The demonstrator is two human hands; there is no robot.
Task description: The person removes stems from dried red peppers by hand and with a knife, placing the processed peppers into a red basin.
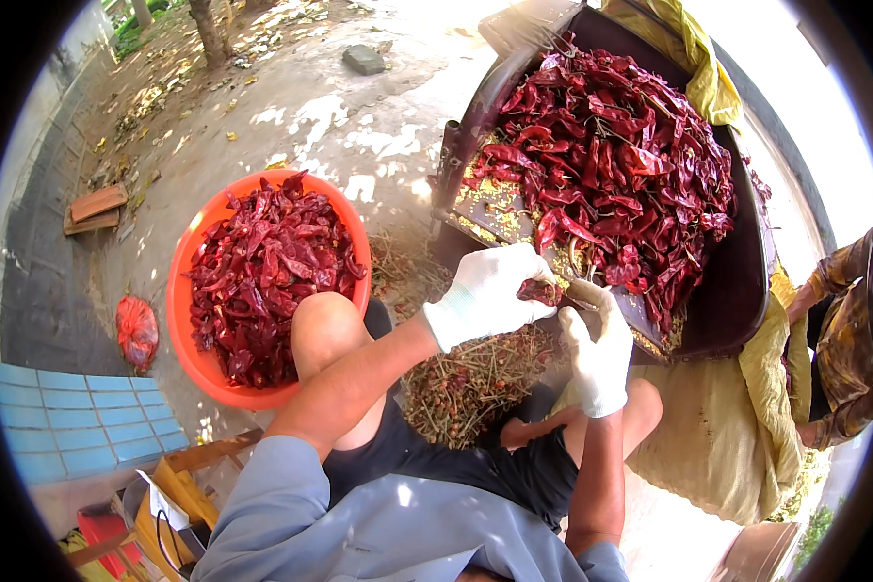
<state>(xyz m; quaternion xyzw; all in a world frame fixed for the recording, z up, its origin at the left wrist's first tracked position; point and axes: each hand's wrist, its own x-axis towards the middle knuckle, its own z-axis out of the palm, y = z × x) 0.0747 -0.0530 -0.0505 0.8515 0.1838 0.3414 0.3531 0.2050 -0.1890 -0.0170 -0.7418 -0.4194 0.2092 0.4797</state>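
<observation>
Both my hands wear white knit gloves and meet in front of the black tub. My left hand (495, 291) is closed round a dried red chili pepper (541, 291), which shows between its fingertips. Close beside it, my right hand (601, 344) has its fingers curled, thumb and forefinger at the pepper's end; what they pinch is too small to make out. The large black tub (757, 291) holds a heap of dried red peppers (621, 155), with yellow seeds scattered on its near ledge. At my left stands an orange basin (177, 301) full of dried peppers.
A pile of pepper stems (475, 383) lies on the ground between my legs. Yellowish sacking (718, 427) hangs below the tub. Another person's sleeve (849, 339) shows at the right. A red plastic bag (137, 332), bricks (97, 206) and a stone (364, 59) lie on the ground.
</observation>
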